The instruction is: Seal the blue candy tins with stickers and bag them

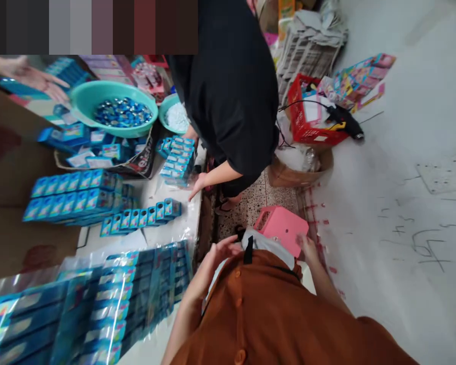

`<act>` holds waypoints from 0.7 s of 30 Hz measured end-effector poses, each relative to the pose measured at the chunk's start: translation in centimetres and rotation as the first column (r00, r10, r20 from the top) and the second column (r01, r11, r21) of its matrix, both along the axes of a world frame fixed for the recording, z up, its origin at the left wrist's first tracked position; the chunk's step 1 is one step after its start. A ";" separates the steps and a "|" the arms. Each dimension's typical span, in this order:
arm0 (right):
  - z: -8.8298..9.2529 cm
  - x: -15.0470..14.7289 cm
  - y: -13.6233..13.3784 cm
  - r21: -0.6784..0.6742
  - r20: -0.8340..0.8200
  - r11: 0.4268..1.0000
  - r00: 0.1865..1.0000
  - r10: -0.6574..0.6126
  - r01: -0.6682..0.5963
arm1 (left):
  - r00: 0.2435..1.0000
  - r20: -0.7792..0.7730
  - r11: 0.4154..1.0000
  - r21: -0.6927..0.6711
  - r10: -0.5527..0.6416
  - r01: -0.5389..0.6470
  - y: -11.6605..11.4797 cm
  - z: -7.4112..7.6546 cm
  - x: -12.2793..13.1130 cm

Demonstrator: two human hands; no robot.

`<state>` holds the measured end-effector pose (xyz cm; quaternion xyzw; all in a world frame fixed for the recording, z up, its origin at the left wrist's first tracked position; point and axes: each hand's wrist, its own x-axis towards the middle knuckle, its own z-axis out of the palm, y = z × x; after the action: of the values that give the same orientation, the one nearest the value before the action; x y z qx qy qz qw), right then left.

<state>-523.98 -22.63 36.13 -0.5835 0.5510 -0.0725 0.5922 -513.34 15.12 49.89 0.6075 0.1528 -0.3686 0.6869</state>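
Note:
My left hand (221,251) is in front of my waist with its fingers stretched out and nothing visible in it. My right hand (307,247) is at the right edge of a pink plastic stool (283,228); its fingers are blurred, and whether it touches the stool cannot be told. Left of me, stacks of blue small boxes in clear wrap (110,299) lie on the white table (182,223). Behind them is a row of blue small boxes (140,217) and a larger stack (72,195). A co-worker in black (228,96) leans over a wrapped bundle of blue boxes (178,159).
A turquoise basin (81,109) holds many small blue shiny pieces. Beside it is a smaller basin (163,111) with white pieces. Another person's hand (45,81) reaches in at left. A red basket (298,129) with a heat gun (345,121) sits above a cardboard box (289,172).

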 end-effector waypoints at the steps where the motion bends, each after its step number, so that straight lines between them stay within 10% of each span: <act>1: -0.1 -1.4 0.1 0.006 -0.017 0.999 0.999 -0.037 0.037 | 1.000 0.010 1.000 -0.017 -0.016 0.017 -1.6 -0.4 1.0; 9: -1.4 -0.3 -1.1 -0.009 0.037 1.000 0.999 -0.026 0.026 | 0.999 0.012 0.997 -0.071 -0.039 0.039 -1.4 -2.3 2.7; 15: 0.6 11.9 -3.8 -0.052 0.101 0.973 0.968 0.231 -0.227 | 0.998 0.021 0.997 -0.055 0.052 -0.051 -3.1 -3.5 4.2; 21: 3.9 27.6 -6.5 -0.115 0.221 0.936 0.910 0.351 -0.333 | 0.962 0.101 0.960 -0.101 -0.252 0.262 -13.1 -2.2 11.6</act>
<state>-496.37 -29.12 39.98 -0.6797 0.3620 -0.0579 0.6353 -501.71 2.00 47.72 0.5976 0.0212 -0.4357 0.6727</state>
